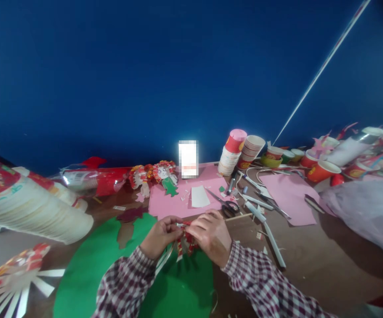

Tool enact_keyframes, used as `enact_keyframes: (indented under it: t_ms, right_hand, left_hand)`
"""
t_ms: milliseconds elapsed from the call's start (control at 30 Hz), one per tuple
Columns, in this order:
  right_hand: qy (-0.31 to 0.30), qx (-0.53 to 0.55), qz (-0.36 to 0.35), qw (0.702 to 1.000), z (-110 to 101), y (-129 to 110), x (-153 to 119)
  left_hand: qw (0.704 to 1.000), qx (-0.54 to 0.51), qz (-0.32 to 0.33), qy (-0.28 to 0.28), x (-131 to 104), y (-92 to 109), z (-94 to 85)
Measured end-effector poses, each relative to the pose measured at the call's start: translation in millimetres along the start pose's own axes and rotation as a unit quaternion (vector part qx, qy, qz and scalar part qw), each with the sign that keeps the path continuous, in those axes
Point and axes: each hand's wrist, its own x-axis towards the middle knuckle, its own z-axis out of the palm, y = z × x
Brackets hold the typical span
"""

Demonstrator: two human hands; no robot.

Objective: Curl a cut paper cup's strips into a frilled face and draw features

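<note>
1. A red-and-white strip-cut paper piece (189,244) sits at the lower centre of the frame, over a large green sheet (82,265).
2. The left hand (163,235) pinches the piece's upper edge between thumb and fingers; the right hand (211,234) grasps it from the other side, fingers curled over it and hiding part of it.
3. Left of the hands, a brown cut-out (125,232) lies partly on the green sheet.
4. Just above centre, a pink sheet (165,206) carries a white paper piece (200,196) and black-handled scissors (229,207).
5. Two cup stacks (229,160) stand at upper right of these.
6. At far left, a larger cup stack (46,212) lies tilted above a fringed paper piece (19,278).
7. At right, a translucent bag (366,216) rests on the brown bench (313,265).
</note>
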Motion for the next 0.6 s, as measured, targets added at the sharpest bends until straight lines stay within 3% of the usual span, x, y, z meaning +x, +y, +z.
enact_keyframes:
  t_ms: [400, 600]
  right_hand:
    - [0.005, -0.039, -0.015, 0.999, 0.5, -0.6, 0.8]
    - [-0.002, -0.044, -0.023, 0.999, 4.4, 2.0, 0.3]
  left_hand:
    - [1.000, 0.003, 0.005, 0.010, 0.2, 3.1, 1.1]
    - [0.997, 0.059, 0.036, 0.031, -0.3, 6.3, 2.3]
